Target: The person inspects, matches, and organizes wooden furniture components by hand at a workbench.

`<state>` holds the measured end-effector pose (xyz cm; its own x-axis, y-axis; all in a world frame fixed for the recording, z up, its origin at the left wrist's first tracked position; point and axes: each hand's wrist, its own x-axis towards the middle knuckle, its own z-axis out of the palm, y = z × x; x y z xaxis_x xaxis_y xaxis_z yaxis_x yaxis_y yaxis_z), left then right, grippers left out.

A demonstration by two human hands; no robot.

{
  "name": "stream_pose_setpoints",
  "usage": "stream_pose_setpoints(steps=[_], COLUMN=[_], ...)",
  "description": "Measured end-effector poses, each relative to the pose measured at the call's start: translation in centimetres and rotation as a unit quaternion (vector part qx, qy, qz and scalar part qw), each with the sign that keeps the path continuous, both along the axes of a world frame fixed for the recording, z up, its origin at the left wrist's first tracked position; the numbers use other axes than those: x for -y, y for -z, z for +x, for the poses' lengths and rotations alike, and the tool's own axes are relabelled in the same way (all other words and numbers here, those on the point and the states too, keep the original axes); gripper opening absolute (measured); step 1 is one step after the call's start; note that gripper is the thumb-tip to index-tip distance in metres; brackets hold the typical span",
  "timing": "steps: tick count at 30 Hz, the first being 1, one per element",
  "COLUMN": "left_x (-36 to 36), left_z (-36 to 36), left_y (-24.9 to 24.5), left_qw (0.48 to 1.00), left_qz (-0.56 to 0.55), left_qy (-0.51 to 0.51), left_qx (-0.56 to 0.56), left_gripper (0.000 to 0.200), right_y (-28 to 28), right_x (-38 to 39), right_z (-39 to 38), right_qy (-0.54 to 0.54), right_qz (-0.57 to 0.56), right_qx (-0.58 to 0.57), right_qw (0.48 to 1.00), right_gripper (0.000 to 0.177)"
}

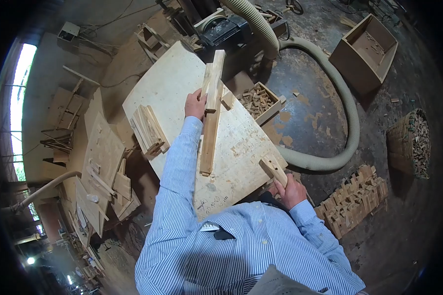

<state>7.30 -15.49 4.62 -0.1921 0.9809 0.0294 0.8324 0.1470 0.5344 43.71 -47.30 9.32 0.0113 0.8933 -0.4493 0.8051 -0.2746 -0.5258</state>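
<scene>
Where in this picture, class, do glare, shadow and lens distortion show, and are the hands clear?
Head view, edges: fisheye curving, black corners; head view, left: a window washed out to white, a lamp glaring below; head view, bottom: dark shadow across the striped shirt; head view, centre: left hand and right hand fairly clear.

Head view: from the wearer's head, facing forward and down
Lens: wide, dark rounded edges
Nearest: striped shirt [253,236]
Middle: bench [174,73], left hand [195,104], right hand [291,191]
Beyond: floor [310,83]
</scene>
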Motion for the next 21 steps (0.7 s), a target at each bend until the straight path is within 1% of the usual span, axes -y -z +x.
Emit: stream_pose_setpoints(steps=[6, 7, 9, 12, 14, 15, 17, 19, 21], left_x=[0.5, 0.5, 0.4, 0.6, 0.5, 0.2, 0.0, 0.7, 1.1], left_z=[-0.1, -0.1, 0.0, -0.6, -0.8, -1.0, -0.8, -0.7, -1.0], left_y=[-0.5, -0.7, -1.2, 0.3, 1.2, 1.5, 1.3, 1.8, 2.2], left_qw=[1.0, 1.0, 0.999, 0.999, 1.0, 1.0, 0.998, 0.999, 0.999], left_qz=[-0.017, -0.022, -0.028, -0.035, 0.027, 0.031, -0.04, -0.035, -0.028], left_qy=[0.012, 0.017, 0.015, 0.002, 0.001, -0.003, -0.014, -0.016, -0.015], left_qx=[0.008, 0.003, 0.016, 0.029, -0.004, 0.001, 0.037, 0.032, 0.027], left_gripper=[0.048, 0.048, 0.048, 0.049, 0.046, 0.046, 0.053, 0.053, 0.052], right_y=[1.0, 0.6, 0.6, 1.6, 2.4, 2.8, 4.0, 5.2, 5.8], right_x=[0.9, 0.7, 0.4, 1.1, 1.0, 0.9, 1.2, 1.7, 1.9], right_z=[-0.2, -0.2, -0.4, -0.6, -0.9, -1.1, -1.1, -1.0, -1.5], right_qy=[-0.004, 0.002, -0.003, -0.01, -0.014, -0.01, -0.009, -0.011, -0.014], right_qz=[0.033, 0.021, 0.014, 0.015, 0.029, 0.032, 0.037, 0.066, 0.067], right_qx=[-0.004, -0.019, 0.001, 0.024, 0.032, 0.031, 0.035, 0.039, 0.046], right_qw=[0.999, 1.0, 1.0, 1.0, 0.999, 0.999, 0.999, 0.997, 0.997], right_gripper=[0.045, 0.047, 0.047, 0.048, 0.048, 0.047, 0.047, 0.046, 0.046])
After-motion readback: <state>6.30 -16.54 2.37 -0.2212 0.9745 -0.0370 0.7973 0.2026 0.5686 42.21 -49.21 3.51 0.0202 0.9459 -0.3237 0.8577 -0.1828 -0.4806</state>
